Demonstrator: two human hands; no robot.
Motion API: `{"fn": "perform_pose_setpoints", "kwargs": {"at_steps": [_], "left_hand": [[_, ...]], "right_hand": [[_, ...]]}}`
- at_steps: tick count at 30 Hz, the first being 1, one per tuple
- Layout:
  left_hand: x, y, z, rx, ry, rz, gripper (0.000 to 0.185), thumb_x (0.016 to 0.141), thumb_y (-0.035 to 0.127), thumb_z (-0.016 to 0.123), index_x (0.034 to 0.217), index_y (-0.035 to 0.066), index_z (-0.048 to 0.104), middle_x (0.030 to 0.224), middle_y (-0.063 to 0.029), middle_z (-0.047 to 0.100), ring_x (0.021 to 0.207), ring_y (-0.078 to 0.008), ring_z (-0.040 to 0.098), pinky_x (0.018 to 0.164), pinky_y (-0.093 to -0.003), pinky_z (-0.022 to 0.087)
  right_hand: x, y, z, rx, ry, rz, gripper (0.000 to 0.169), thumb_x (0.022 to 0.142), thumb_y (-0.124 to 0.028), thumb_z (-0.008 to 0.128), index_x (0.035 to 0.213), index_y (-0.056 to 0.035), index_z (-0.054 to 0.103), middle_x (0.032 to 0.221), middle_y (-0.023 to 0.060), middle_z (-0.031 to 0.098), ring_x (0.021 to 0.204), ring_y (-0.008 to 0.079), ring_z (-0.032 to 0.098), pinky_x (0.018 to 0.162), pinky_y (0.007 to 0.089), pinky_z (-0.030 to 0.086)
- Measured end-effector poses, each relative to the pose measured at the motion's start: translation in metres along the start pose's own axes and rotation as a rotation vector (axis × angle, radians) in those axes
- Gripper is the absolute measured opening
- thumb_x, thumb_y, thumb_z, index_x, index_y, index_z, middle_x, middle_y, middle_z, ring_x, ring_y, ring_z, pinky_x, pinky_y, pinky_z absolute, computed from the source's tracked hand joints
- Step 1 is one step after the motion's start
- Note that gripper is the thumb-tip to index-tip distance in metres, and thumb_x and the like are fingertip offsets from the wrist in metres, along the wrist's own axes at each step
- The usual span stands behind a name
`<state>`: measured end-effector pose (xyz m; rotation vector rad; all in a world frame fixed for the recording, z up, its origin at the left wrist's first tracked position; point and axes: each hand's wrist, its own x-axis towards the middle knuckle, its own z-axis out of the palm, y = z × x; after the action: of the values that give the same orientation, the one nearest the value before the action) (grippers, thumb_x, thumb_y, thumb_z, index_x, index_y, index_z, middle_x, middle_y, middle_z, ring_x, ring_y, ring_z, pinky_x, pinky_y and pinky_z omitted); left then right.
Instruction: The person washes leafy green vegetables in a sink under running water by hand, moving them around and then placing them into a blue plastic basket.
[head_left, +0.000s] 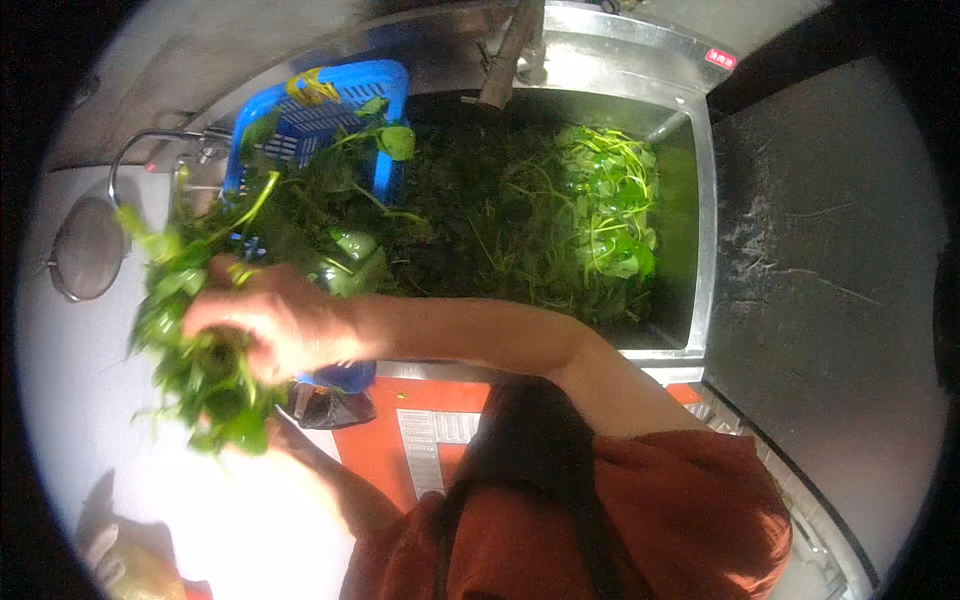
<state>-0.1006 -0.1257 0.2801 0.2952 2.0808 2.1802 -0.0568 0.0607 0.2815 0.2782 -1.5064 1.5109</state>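
My right hand (277, 322) reaches across to the left, its fingers closed around a bunch of leafy greens (172, 300). Motion blurs the hand and the leaves. At the bunch's near end is my left hand (259, 439), mostly hidden by leaves, so its grip does not show. The bunch is above the left end of a blue plastic basket (349, 73), which holds more wet greens (356, 244). That basket sits at the left side of a stainless steel sink (701, 225). Loose green stems and leaves (615, 202) lie in the sink, brightly lit at its right side.
A brown pipe-like spout (501, 75) juts over the sink's back edge. Left of the basket are a curved chrome pipe (135, 139) and a round mesh strainer (88, 247) on a white surface (52, 360). Below the basket, a black plastic bag (334, 409) shows.
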Motion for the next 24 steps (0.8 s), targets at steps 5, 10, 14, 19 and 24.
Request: {"fn": "perform_pose_setpoints", "kwargs": {"at_steps": [5,10,14,19,24], "left_hand": [[0.032,-0.093,-0.016,0.852,-0.38,0.029,0.074,0.074,0.008,0.068,0.137,0.003,0.029,0.132,-0.0183,0.038,0.119,-0.0281,0.04,0.098,-0.0356,0.037],[0.018,-0.082,-0.006,1.114,-0.514,0.033,0.071,0.071,0.001,0.065,0.135,0.011,0.035,0.13,-0.0195,0.041,0.118,-0.0323,0.043,0.096,-0.0387,0.039],[0.002,-0.041,0.04,1.222,-0.391,0.078,0.065,0.075,-0.001,0.058,0.135,0.012,0.036,0.13,-0.0177,0.044,0.118,-0.0319,0.045,0.094,-0.0386,0.042],[-0.003,-0.028,0.078,1.294,-0.306,0.541,0.066,0.072,-0.006,0.058,0.132,0.014,0.041,0.136,-0.0148,0.038,0.124,-0.0321,0.039,0.1,-0.0428,0.037],[-0.008,-0.061,0.142,1.056,-0.877,0.385,0.079,0.062,0.015,0.077,0.132,0.014,0.041,0.145,-0.0138,0.022,0.132,-0.0343,0.024,0.104,-0.0459,0.029]], "right_hand": [[-0.08,0.042,-0.049,-0.709,-0.131,0.339,0.052,0.074,-0.007,0.058,0.124,-0.0158,0.05,0.124,0.0216,0.038,0.116,0.0392,0.037,0.091,0.0511,0.033],[-0.169,0.03,-0.194,-0.995,0.034,0.484,0.044,0.064,0.001,0.061,0.107,-0.0094,0.059,0.103,0.0134,0.056,0.106,0.0308,0.048,0.089,0.0406,0.041],[-0.322,0.01,-0.338,-1.005,0.676,1.561,0.063,0.082,-0.031,0.064,0.133,-0.0062,0.035,0.122,0.017,0.042,0.101,0.0302,0.051,0.081,0.0423,0.046],[-0.408,0.074,-0.289,-1.251,0.559,1.765,0.084,0.073,-0.057,0.061,0.134,-0.0049,0.034,0.126,0.0197,0.044,0.11,0.0343,0.044,0.093,0.0504,0.034],[-0.406,0.157,-0.223,-0.875,-0.117,1.5,0.064,0.078,-0.022,0.064,0.132,-0.003,0.036,0.123,0.0218,0.049,0.115,0.0377,0.045,0.094,0.045,0.039]]}}
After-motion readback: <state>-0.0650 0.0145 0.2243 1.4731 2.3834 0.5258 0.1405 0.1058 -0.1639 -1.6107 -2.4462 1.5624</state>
